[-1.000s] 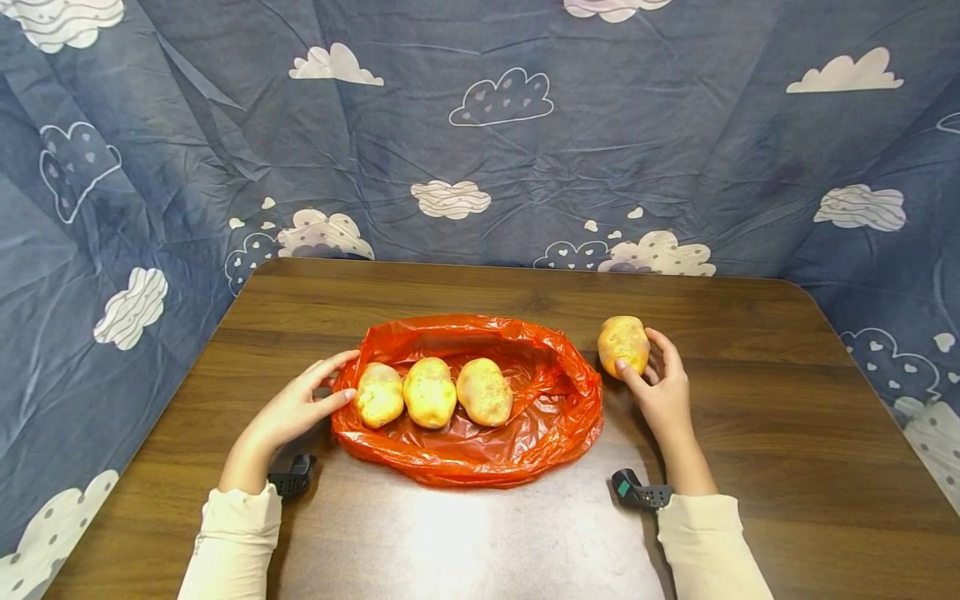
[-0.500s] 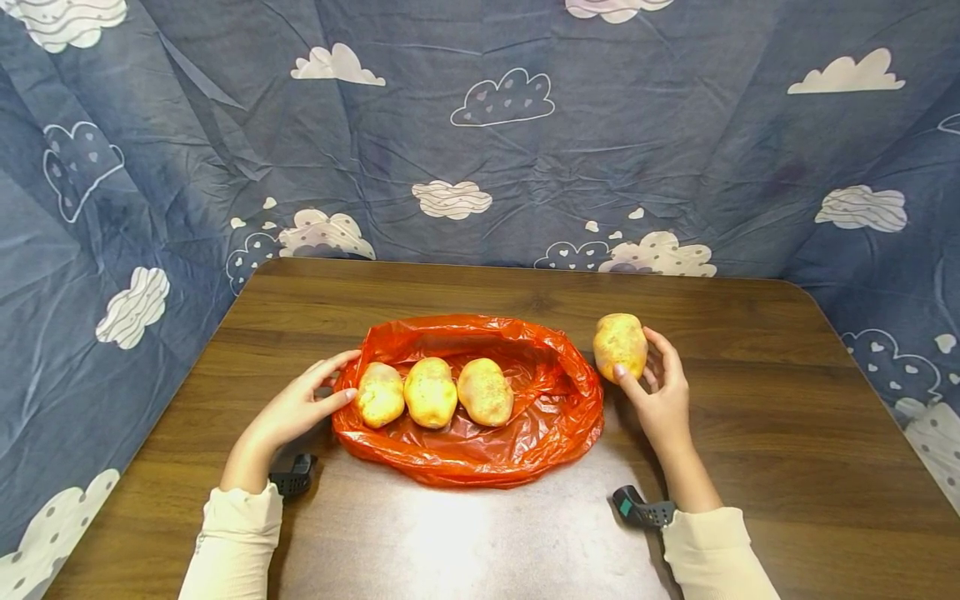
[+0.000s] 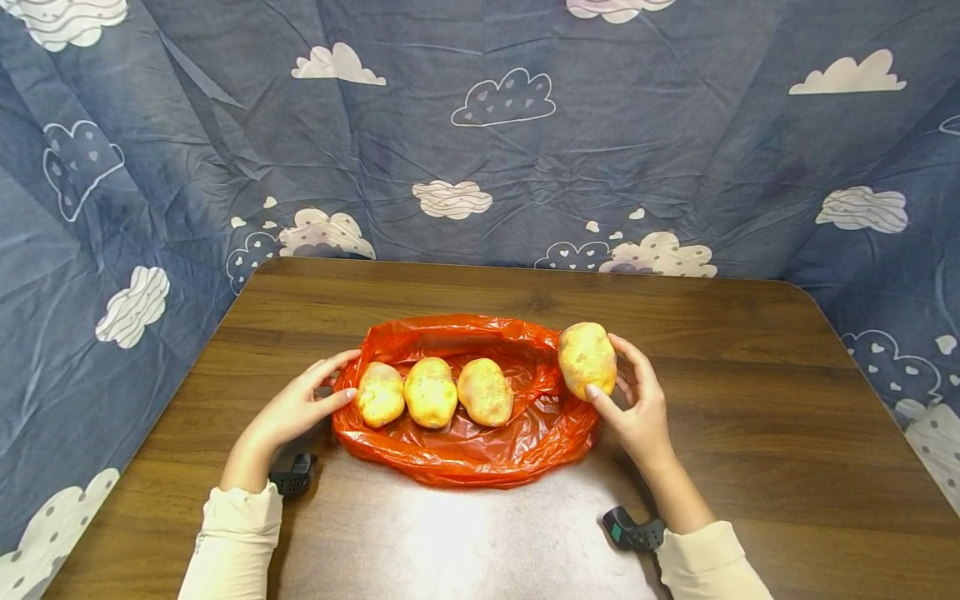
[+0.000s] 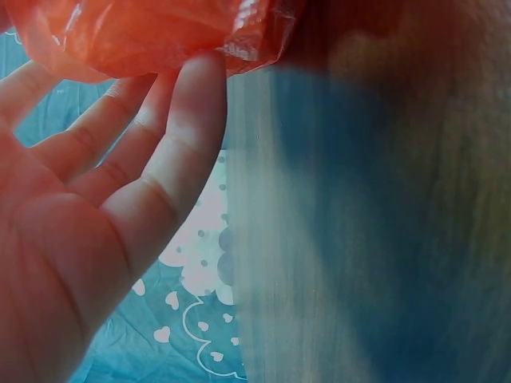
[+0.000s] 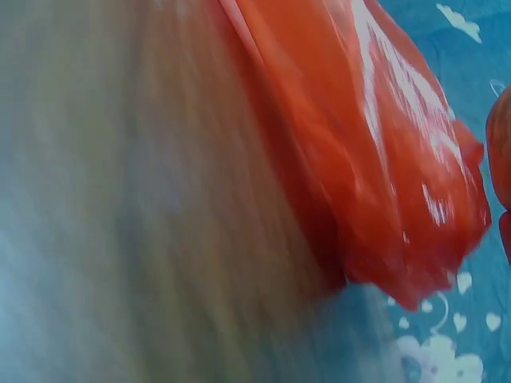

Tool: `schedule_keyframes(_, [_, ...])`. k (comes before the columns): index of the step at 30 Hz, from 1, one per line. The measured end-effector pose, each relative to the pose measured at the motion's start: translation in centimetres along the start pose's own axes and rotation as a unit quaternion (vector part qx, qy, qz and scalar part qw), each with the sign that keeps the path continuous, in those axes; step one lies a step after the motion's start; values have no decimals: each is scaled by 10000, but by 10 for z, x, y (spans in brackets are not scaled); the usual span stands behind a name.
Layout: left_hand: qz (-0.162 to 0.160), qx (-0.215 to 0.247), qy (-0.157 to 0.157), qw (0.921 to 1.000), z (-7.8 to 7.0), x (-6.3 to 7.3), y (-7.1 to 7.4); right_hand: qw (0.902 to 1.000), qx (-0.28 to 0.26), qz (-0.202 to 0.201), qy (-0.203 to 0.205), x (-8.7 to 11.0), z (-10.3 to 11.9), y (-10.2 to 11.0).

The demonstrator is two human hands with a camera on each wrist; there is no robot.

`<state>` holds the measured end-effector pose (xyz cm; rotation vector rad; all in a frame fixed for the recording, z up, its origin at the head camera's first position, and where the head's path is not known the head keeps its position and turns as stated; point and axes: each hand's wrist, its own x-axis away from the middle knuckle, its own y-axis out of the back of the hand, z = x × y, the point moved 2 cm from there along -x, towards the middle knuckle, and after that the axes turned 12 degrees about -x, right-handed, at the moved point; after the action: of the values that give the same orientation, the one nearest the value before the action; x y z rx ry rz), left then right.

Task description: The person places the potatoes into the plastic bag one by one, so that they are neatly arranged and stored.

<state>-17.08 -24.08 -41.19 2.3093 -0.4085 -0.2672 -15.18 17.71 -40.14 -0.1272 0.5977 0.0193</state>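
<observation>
A red plastic bag (image 3: pixel 465 471) lies wide open on the table, with three potatoes in a row inside: the left potato (image 3: pixel 380 396), the middle potato (image 3: pixel 430 393) and the right potato (image 3: pixel 486 392). My left hand (image 3: pixel 300 407) grips the bag's left rim, thumb on the inner side and fingers outside; in the left wrist view those fingers (image 4: pixel 192 120) touch the plastic. Between thumb and fingers, my right hand (image 3: pixel 641 408) holds another potato (image 3: pixel 587 360) over the bag's right rim. The right wrist view shows the bag's side (image 5: pixel 383 159), but the held potato is not clearly visible there.
The brown wooden table (image 3: pixel 750 400) extends around the bag, with bright glare near its front. Behind it hangs a blue cloth (image 3: pixel 637 150) with a cloud print. A black camera mount (image 3: pixel 633 531) sits on the right wrist and another mount (image 3: pixel 294 475) on the left.
My right hand has carried its potato leftward, from beside the bag to above the right rim. The left hand, the bag and the potatoes inside stay where they were.
</observation>
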Motion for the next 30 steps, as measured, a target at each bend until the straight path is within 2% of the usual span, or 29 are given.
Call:
schedule_keyframes(4, [-12, -24, -20, 10000, -1, 0, 0, 9995, 63, 312, -51, 4, -3, -6])
schedule_keyframes(13, [-18, -55, -26, 10000, -2, 0, 1, 9974, 302, 658, 0, 13, -21, -11])
schedule_keyframes(19, [-22, -53, -47, 10000, -2, 0, 0, 9942, 540, 900, -230, 14, -12, -22])
schedule_keyframes(24, [-31, -67, -74, 9999, -2, 0, 0, 9904, 781, 1122, -187, 12, 0, -32])
schedule_keyframes(30, [-41, -98, -60, 9999, -2, 1, 0, 9845, 1185, 1239, -360, 13, -1, -37])
